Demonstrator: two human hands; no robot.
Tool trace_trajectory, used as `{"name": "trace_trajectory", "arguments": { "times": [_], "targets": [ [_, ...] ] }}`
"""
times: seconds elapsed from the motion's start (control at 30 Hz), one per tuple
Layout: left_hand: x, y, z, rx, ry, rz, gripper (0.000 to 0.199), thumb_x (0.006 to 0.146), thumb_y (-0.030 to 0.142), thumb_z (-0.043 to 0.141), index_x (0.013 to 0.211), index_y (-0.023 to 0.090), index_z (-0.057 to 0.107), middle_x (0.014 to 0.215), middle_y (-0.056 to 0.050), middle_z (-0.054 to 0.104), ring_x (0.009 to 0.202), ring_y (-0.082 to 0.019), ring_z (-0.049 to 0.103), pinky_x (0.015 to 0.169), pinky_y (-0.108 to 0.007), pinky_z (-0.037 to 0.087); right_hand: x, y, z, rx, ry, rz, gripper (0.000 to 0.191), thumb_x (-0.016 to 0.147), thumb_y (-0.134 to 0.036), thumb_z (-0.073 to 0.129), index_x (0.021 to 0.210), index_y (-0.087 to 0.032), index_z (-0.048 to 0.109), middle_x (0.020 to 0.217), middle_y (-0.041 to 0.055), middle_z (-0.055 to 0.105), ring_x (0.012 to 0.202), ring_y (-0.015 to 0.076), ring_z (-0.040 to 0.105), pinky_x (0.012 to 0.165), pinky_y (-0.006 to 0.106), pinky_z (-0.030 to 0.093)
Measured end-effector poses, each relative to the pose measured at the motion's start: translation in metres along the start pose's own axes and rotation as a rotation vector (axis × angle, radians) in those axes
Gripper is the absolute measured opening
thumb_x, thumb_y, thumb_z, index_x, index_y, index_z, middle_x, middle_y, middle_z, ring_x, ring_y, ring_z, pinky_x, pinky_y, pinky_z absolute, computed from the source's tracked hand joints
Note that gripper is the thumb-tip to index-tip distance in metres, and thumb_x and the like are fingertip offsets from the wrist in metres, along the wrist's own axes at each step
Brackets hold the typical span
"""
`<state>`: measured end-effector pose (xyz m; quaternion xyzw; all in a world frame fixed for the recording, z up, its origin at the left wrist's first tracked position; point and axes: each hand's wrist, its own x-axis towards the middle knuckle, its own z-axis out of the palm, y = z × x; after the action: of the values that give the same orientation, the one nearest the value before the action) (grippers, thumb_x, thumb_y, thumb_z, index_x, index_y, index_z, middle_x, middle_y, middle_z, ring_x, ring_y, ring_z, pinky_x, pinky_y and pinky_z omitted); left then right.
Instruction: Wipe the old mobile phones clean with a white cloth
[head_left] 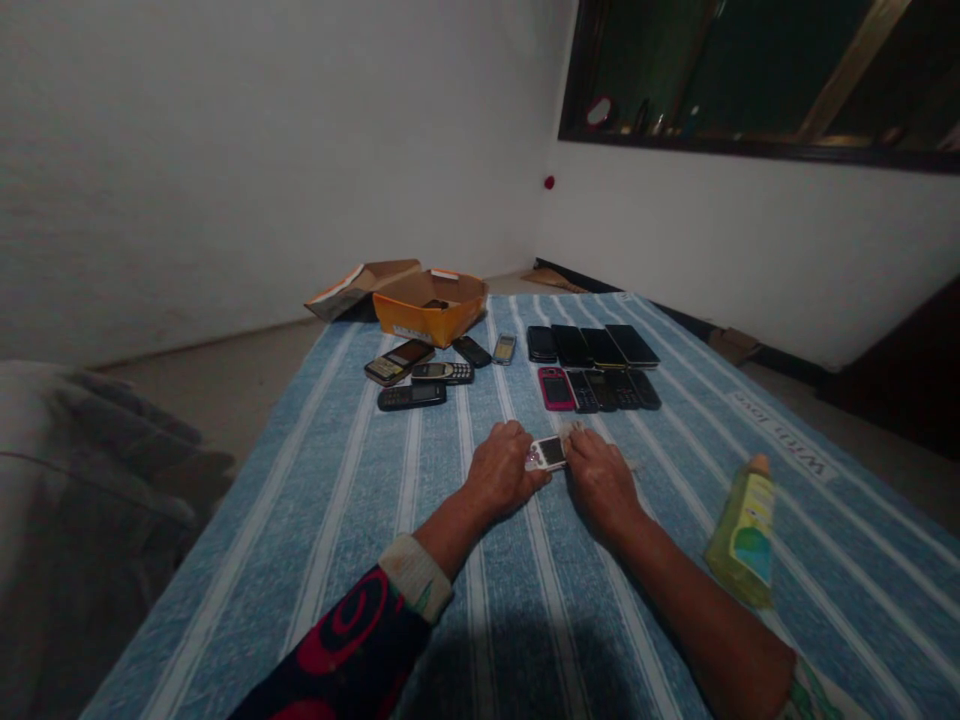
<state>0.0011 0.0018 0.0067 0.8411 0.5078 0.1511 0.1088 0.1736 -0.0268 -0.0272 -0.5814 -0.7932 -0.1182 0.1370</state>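
A white mobile phone (553, 452) with a dark screen lies sideways between my two hands, close above or on the striped blue cloth. My left hand (501, 465) is closed around its keypad end. At the screen end, my right hand (600, 478) pinches a pale cloth (571, 428) against the phone; most of the cloth is hidden under the fingers. Just beyond my right hand, a pink phone (556, 389) begins a row of small keypad phones (601, 391). Behind that row lie several larger dark phones (592, 346).
Loose phones (442, 372) lie to the left, before an open orange box (429, 308) with its lid (360, 288) beside it. A bottle of yellow-green liquid (744, 535) lies at the right of the blue striped tablecloth (360, 480). White walls stand behind.
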Motion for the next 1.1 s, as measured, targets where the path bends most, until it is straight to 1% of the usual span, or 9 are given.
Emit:
{"name": "trace_trajectory", "arguments": {
  "times": [0.07, 0.17, 0.3, 0.47, 0.6, 0.73, 0.83, 0.97, 1.1],
  "targets": [
    [0.0, -0.001, 0.001, 0.005, 0.007, 0.003, 0.024, 0.075, 0.036, 0.072, 0.088, 0.017, 0.064, 0.099, -0.007, 0.06, 0.096, -0.024, 0.055, 0.08, -0.034, 0.047, 0.0, -0.002, 0.001, 0.017, 0.035, 0.004, 0.031, 0.094, -0.009, 0.048, 0.121, -0.012, 0.061, 0.122, 0.0154, 0.063, 0.118, 0.0281, 0.05, 0.09, 0.037, 0.042],
    [0.0, -0.003, 0.003, 0.013, 0.017, 0.014, 0.022, 0.077, 0.036, 0.07, 0.087, 0.018, 0.063, 0.099, -0.007, 0.06, 0.097, -0.024, 0.054, 0.081, -0.035, 0.047, -0.002, -0.01, 0.001, 0.067, 0.079, -0.072, 0.033, 0.094, -0.009, 0.047, 0.124, -0.015, 0.059, 0.13, 0.0143, 0.059, 0.123, 0.0277, 0.047, 0.093, 0.038, 0.041],
    [0.001, -0.004, 0.005, 0.024, 0.029, 0.025, 0.018, 0.081, 0.034, 0.065, 0.088, 0.017, 0.063, 0.098, -0.008, 0.059, 0.097, -0.024, 0.055, 0.082, -0.034, 0.047, 0.001, -0.018, 0.0, 0.1, 0.036, -0.124, 0.036, 0.095, -0.008, 0.046, 0.129, -0.015, 0.056, 0.136, 0.0144, 0.056, 0.13, 0.0274, 0.042, 0.092, 0.037, 0.041],
    [0.001, -0.001, 0.001, 0.014, 0.016, 0.011, 0.02, 0.078, 0.035, 0.069, 0.085, 0.017, 0.063, 0.098, -0.008, 0.06, 0.096, -0.024, 0.055, 0.08, -0.034, 0.047, 0.007, -0.008, -0.002, 0.059, -0.019, -0.031, 0.033, 0.094, -0.01, 0.049, 0.126, -0.014, 0.058, 0.132, 0.0155, 0.058, 0.126, 0.0275, 0.045, 0.09, 0.037, 0.041],
    [0.0, -0.001, 0.001, 0.019, 0.014, 0.007, 0.02, 0.076, 0.035, 0.071, 0.084, 0.017, 0.063, 0.097, -0.007, 0.06, 0.095, -0.024, 0.054, 0.079, -0.033, 0.047, 0.006, -0.002, 0.002, 0.041, 0.021, 0.046, 0.033, 0.094, -0.009, 0.048, 0.125, -0.013, 0.059, 0.128, 0.0166, 0.059, 0.121, 0.0274, 0.048, 0.09, 0.037, 0.041],
    [0.001, -0.003, 0.004, 0.025, 0.035, 0.018, 0.018, 0.078, 0.035, 0.068, 0.083, 0.018, 0.062, 0.095, -0.007, 0.06, 0.094, -0.023, 0.055, 0.078, -0.032, 0.046, 0.003, -0.008, 0.006, 0.068, 0.061, -0.035, 0.032, 0.095, -0.011, 0.047, 0.124, -0.017, 0.06, 0.133, 0.0147, 0.056, 0.127, 0.0276, 0.044, 0.092, 0.037, 0.04],
    [0.002, -0.005, 0.007, 0.031, 0.049, 0.023, 0.016, 0.081, 0.034, 0.066, 0.084, 0.018, 0.062, 0.095, -0.007, 0.06, 0.095, -0.023, 0.055, 0.077, -0.032, 0.046, 0.005, -0.014, 0.004, 0.058, 0.034, -0.071, 0.032, 0.096, -0.015, 0.048, 0.126, -0.018, 0.059, 0.134, 0.0145, 0.056, 0.127, 0.0293, 0.043, 0.089, 0.038, 0.04],
    [0.002, -0.005, 0.006, 0.033, 0.04, 0.02, 0.02, 0.081, 0.037, 0.066, 0.085, 0.018, 0.063, 0.095, -0.007, 0.06, 0.095, -0.023, 0.055, 0.078, -0.033, 0.046, 0.01, -0.015, -0.002, 0.034, -0.026, -0.047, 0.03, 0.097, -0.017, 0.048, 0.125, -0.016, 0.059, 0.128, 0.015, 0.059, 0.12, 0.0288, 0.047, 0.085, 0.038, 0.041],
    [0.002, -0.003, 0.004, 0.037, 0.029, 0.005, 0.023, 0.078, 0.038, 0.07, 0.086, 0.017, 0.064, 0.096, -0.007, 0.06, 0.095, -0.024, 0.055, 0.078, -0.033, 0.046, 0.013, -0.01, -0.005, -0.006, -0.056, 0.028, 0.033, 0.096, -0.015, 0.048, 0.127, -0.013, 0.057, 0.126, 0.0164, 0.059, 0.116, 0.0281, 0.047, 0.085, 0.037, 0.039]
  ]
}}
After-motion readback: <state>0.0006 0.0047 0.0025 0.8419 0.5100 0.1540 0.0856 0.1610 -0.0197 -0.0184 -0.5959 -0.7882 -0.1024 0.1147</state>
